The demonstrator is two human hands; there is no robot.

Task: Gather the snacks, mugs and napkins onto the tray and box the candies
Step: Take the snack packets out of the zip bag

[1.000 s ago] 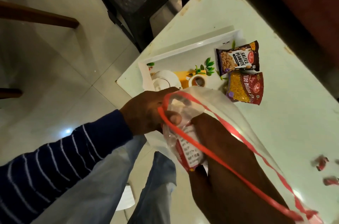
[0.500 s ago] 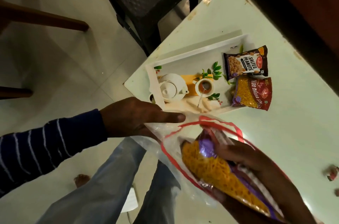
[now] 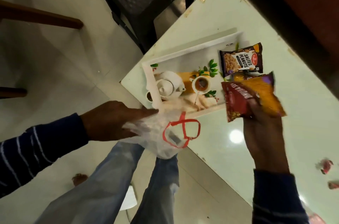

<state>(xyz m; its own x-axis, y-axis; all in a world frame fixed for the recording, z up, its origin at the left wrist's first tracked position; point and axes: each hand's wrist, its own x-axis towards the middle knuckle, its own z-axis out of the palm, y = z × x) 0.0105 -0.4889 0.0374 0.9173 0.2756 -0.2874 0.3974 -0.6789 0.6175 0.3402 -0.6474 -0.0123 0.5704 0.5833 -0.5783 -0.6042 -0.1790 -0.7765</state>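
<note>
Head view, looking down past the person's legs: the right hand (image 3: 264, 132) pinches a red and yellow foil snack packet (image 3: 253, 99) by its near edge, thumb over the red face and fingers curled behind, holding it in the air just above the right end of the white rectangular tray with a printed teapot-and-leaves picture (image 3: 183, 53). The packet's long axis runs left to right, roughly across the tray's short side; part of "BHUJIA SEV" reads upside down on its red half. Directly beyond it, partly hidden, lies another yellow packet (image 3: 238, 77), and further still a dark purple packet marked "SALTED PEANUTS" (image 3: 241, 61), resting on the tray's far right corner.

So the drop spot lies straight ahead of the right hand's fingers, a short way far and down; this hand is plainly the nearer one. The left hand (image 3: 113, 121) lies with fingers extended flat on a crumpled clear plastic bag with red drawstring loops (image 3: 165, 132) at the table's near edge. Small red-wrapped candies (image 3: 325, 166) sit well apart on the pale green glossy table (image 3: 302, 132), near right, not yet boxed.
</note>
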